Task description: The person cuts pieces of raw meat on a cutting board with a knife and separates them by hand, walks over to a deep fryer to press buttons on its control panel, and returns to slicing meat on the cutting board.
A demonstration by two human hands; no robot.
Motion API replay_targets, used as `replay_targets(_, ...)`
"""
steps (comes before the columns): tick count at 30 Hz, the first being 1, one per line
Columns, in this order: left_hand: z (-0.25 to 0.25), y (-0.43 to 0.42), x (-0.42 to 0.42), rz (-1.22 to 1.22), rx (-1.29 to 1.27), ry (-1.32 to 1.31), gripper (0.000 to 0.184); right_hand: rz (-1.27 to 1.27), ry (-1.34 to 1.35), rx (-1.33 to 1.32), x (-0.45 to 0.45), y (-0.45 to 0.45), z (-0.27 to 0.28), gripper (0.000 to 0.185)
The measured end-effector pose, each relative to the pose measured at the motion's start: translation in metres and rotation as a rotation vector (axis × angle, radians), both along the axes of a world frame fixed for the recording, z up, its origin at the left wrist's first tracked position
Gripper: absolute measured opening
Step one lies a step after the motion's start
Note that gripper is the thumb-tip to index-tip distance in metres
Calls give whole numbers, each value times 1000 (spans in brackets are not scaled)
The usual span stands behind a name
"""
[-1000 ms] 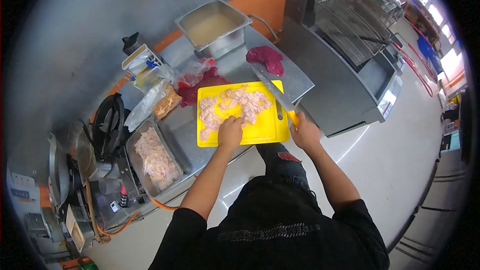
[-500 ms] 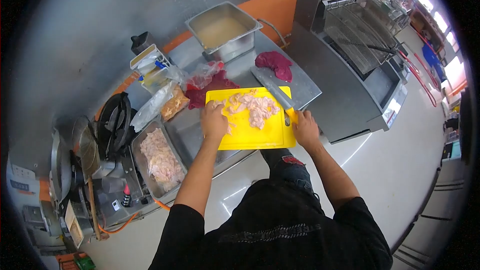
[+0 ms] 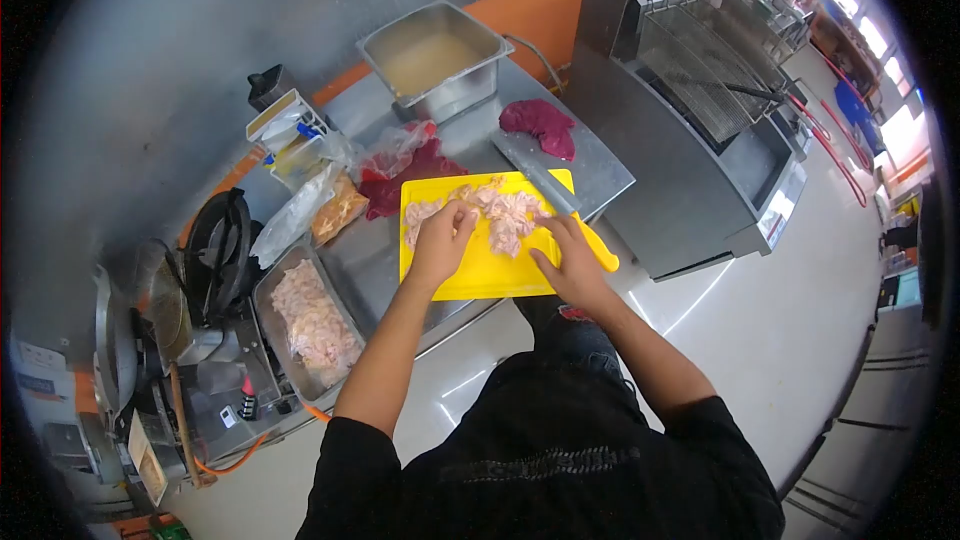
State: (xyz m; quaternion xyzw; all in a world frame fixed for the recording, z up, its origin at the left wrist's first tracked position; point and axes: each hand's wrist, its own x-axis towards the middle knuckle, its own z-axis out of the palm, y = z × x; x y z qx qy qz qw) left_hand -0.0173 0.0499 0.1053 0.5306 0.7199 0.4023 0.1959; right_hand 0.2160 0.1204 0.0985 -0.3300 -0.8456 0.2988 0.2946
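On the yellow cutting board lie pale raw meat pieces, probably chicken. My left hand is over the left part of the pile, its fingers curled together; whatever they hold is hidden. To the right, my right hand reaches in with thumb and fingers apart, fingertips at the meat's edge and nothing gripped. A knife lies across the board's upper right corner, its yellow handle beside my right hand and its blade pointing away over the steel table.
A metal tray of raw meat is at left. Behind the board are a deep steel pan of cloudy liquid, dark red cloths and plastic bags. A fryer with wire baskets stands right; pans and strainers crowd the far left.
My right hand has let go of the knife handle and moved left to the meat. The left hand has shifted right, off the board's left edge, toward the pile.
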Motion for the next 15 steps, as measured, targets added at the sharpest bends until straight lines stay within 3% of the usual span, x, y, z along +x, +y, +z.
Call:
replay_targets(1, 7, -3, 2, 0, -5, 2, 20, 75, 81, -3, -14, 0, 7, 42)
replay_targets(3, 22, -7, 2, -57, 2, -283, 24, 167, 168, 24, -47, 3, 13, 40)
replay_targets(5, 39, -14, 0, -51, -46, -339, 25, 264, 259, 57, -64, 5, 15, 38)
replay_targets(7, 39, -23, -11, -38, -91, -396, 25, 343, 190, -476, -76, 3, 20, 26)
replay_targets(8, 31, -27, -20, -28, -78, -436, 25, 355, 191, -475, -78, 1, 23, 26)
replay_targets(10, 39, -36, -21, -9, -61, -477, 25, 359, 197, -883, -74, -5, 37, 23)
replay_targets(12, 45, -47, -10, 120, 4, -785, 26, 386, 209, -821, -73, -10, 33, 23)
replay_targets(14, 25, -55, 1, 158, 81, -841, 27, 433, 208, -760, -69, -16, 31, 23)
replay_targets(15, 18, -59, 4, 188, 156, -888, 27, 436, 204, -594, -65, -19, 34, 23)
